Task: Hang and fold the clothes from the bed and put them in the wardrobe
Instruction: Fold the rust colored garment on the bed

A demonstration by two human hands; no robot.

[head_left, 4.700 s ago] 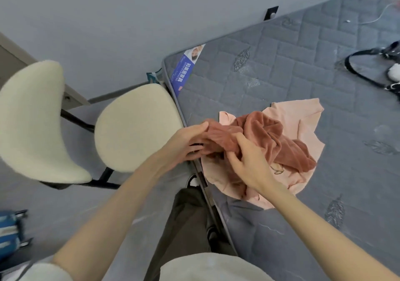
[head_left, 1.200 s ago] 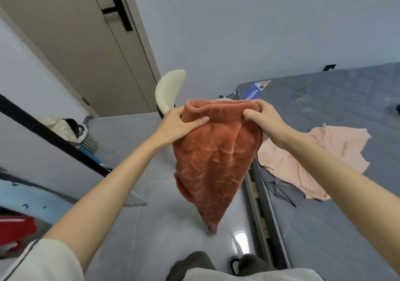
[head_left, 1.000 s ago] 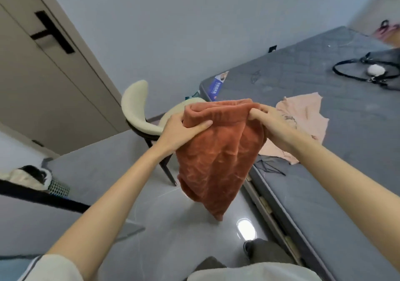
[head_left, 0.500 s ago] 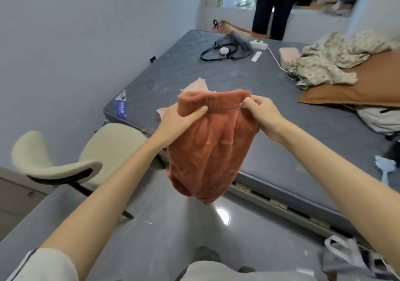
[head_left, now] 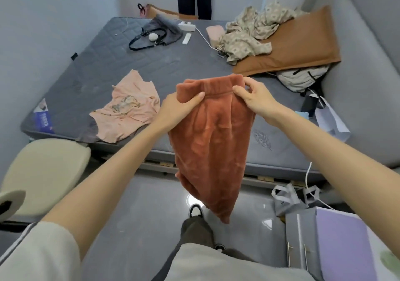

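Head view: a rust garment is held up by its waistband, gripped at one end by the left hand and pinched at the other by the right hand. It is hung over the floor, in front of the bed. On the bed, a pink shirt is seen left, a bag far back, patterned cloth right. A chair is set near the bed's corner.

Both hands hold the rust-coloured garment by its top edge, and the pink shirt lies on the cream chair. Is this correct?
Not quite: in the head view the left hand and right hand hold the rust-coloured garment by its top edge, but the pink shirt lies on the bed, not the chair.
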